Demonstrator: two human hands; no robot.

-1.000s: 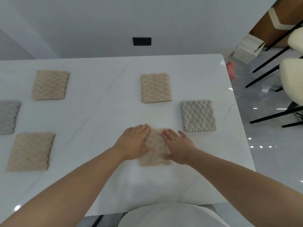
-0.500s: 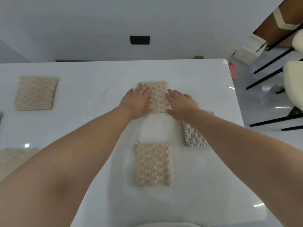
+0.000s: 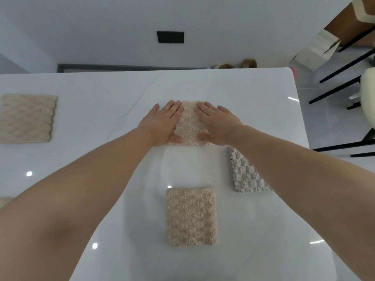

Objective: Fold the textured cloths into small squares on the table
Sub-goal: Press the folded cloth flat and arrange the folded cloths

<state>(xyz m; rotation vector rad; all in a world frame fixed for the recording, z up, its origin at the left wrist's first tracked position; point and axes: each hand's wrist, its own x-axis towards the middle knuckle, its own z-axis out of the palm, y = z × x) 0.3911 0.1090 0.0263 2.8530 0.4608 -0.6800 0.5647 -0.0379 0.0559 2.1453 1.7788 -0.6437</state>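
A folded beige textured cloth (image 3: 188,123) lies far out on the white table (image 3: 243,94). My left hand (image 3: 162,123) rests flat on its left side and my right hand (image 3: 218,122) flat on its right side, fingers straight, thumbs near its front edge. Another folded beige cloth (image 3: 191,217) lies nearer to me, untouched. A folded grey cloth (image 3: 246,173) sits to the right, partly hidden under my right forearm. A larger beige cloth (image 3: 27,118) lies at the left.
The table's right edge runs close to the grey cloth. Black chair legs (image 3: 345,86) and a cream seat (image 3: 368,98) stand on the floor beyond it. A corner of another beige cloth (image 3: 4,201) shows at the far left edge.
A second ago both hands pressed the nearer beige cloth; they then left it and reached forward onto the far beige cloth, where they still rest flat.
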